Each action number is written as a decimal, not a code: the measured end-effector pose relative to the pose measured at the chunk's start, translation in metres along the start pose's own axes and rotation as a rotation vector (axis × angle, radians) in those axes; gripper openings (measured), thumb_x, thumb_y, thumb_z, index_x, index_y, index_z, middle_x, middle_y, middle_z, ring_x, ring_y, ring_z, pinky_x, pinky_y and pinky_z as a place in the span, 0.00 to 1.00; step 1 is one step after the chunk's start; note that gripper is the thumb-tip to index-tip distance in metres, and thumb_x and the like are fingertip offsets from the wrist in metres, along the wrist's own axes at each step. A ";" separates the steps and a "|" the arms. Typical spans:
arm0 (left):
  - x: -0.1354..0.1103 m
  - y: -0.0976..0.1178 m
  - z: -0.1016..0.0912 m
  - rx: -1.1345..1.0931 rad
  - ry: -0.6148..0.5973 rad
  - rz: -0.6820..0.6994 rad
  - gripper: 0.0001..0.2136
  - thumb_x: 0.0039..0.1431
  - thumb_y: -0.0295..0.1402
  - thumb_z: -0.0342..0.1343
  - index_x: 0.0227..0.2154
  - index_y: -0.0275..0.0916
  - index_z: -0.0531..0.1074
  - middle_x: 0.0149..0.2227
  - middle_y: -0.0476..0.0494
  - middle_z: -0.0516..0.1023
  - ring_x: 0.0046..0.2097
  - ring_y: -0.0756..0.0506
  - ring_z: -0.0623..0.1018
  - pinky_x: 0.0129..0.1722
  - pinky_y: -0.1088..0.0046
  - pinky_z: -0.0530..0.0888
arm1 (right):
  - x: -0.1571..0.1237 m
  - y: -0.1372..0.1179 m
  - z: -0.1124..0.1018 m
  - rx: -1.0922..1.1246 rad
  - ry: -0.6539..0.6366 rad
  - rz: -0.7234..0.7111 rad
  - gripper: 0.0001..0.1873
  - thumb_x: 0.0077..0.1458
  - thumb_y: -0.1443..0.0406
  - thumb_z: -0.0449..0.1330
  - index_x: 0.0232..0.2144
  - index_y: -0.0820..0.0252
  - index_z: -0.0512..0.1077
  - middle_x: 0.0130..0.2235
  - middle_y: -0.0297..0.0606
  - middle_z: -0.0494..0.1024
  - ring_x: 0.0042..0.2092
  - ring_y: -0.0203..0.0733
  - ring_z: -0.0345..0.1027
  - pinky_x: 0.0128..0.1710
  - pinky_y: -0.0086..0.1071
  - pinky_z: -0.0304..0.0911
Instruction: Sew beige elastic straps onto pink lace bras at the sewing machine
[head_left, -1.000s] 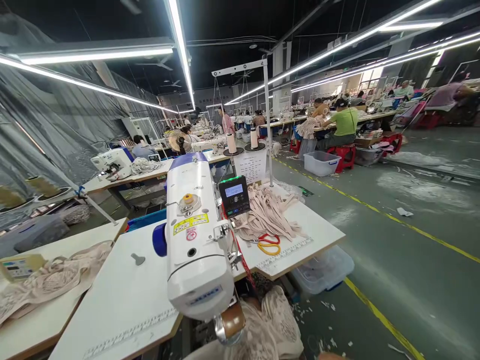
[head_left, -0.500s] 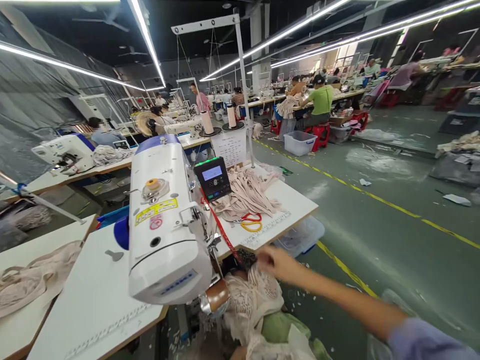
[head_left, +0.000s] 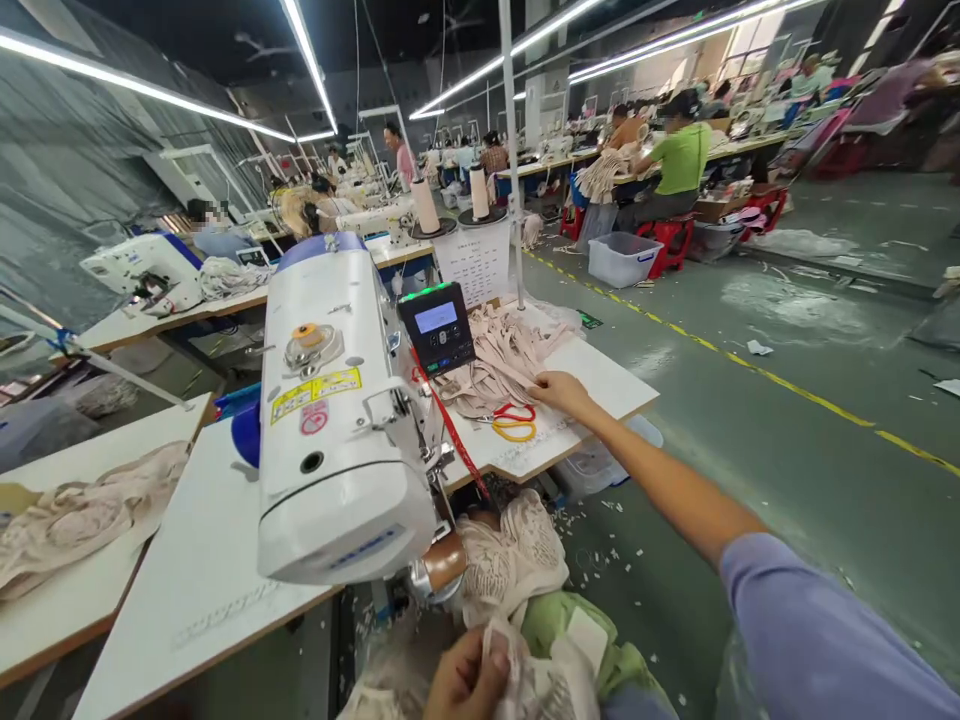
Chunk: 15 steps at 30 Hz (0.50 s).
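Observation:
At the bottom of the head view, my left hand pinches the edge of a beige lace bra that hangs in front of the sewing machine. My right hand stretches out to the pile of beige straps on the white table. Its thumb and fingers are closed on strap ends at the near right side of the pile. Red-and-yellow scissors lie just left of that hand. Green cloth lies under the lace.
A control panel and two thread cones stand behind the machine. A red strip runs down beside the needle area. More beige garments lie on the left table. A clear bin sits on the floor, with co-workers seated beyond.
My right hand has moved from near the lace up and forward to the strap pile. My left hand has come into clearer view, holding the bra edge. The camera view has shifted slightly.

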<state>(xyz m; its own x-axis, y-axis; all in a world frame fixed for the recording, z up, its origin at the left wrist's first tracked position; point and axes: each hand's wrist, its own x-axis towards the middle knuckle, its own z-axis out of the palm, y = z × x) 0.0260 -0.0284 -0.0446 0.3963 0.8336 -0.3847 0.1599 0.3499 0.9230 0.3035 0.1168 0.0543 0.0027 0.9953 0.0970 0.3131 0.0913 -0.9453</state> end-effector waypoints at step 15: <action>-0.022 0.054 -0.021 0.166 0.121 0.087 0.23 0.57 0.52 0.53 0.18 0.38 0.68 0.18 0.51 0.68 0.23 0.51 0.64 0.25 0.77 0.61 | -0.105 0.013 0.088 0.379 -0.775 0.176 0.23 0.50 0.46 0.66 0.32 0.60 0.81 0.44 0.42 0.77 0.46 0.44 0.70 0.51 0.38 0.63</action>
<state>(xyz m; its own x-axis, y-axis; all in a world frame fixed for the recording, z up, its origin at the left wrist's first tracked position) 0.0075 -0.0189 0.0133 0.3052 0.9064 -0.2921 0.2801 0.2078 0.9372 0.2234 0.0166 0.0044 -0.6673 0.7255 -0.1685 0.0326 -0.1976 -0.9797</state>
